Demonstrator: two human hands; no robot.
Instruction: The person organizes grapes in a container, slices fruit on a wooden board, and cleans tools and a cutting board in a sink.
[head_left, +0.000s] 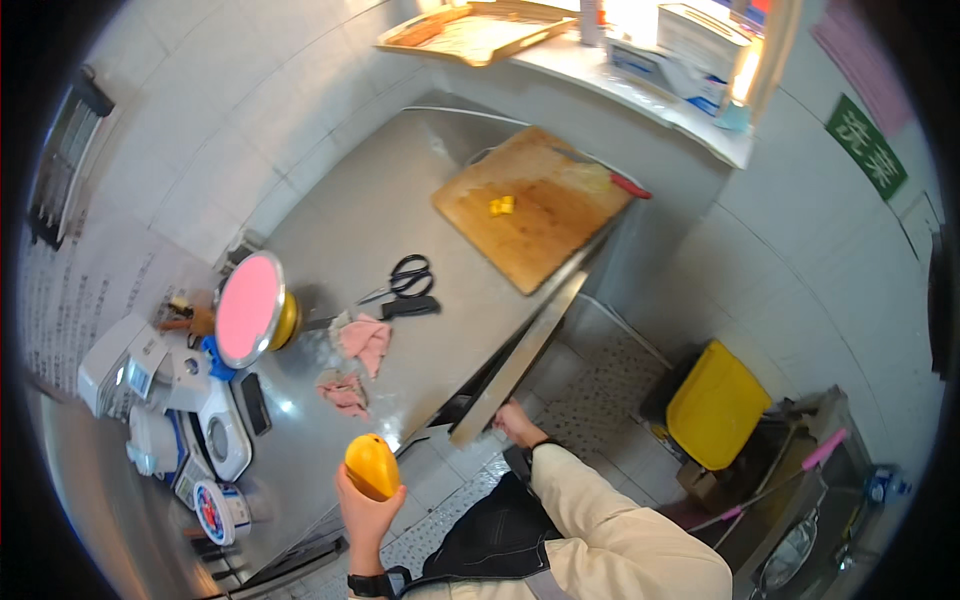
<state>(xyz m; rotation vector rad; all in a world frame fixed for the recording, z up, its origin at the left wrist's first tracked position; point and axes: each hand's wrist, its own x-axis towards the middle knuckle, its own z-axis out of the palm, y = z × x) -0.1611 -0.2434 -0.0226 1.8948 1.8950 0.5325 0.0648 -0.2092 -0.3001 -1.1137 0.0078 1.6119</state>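
Observation:
Below the front edge of the steel worktable (330, 215), my left hand (368, 515) holds a yellow-orange mango (372, 466), fingers wrapped round it. My right hand (516, 424) is closed on the near end of a partly opened metal drawer's front (520, 365); its fingertips are partly hidden. Only a dark strip of the drawer's inside shows. On the table lie black-handled scissors (410, 276), a knife with a black handle (411, 307) and two pink cloths (366, 343). A wooden cutting board (535, 240) farther back bears small yellow pieces (502, 206).
A round pink-topped, metal-rimmed item (250, 308) stands at the table's left, near white scales (224, 437), a black phone (256, 404) and a white tub (222, 512). A red handle (630, 186) lies by the board. A yellow-lidded bin (718, 405) stands right.

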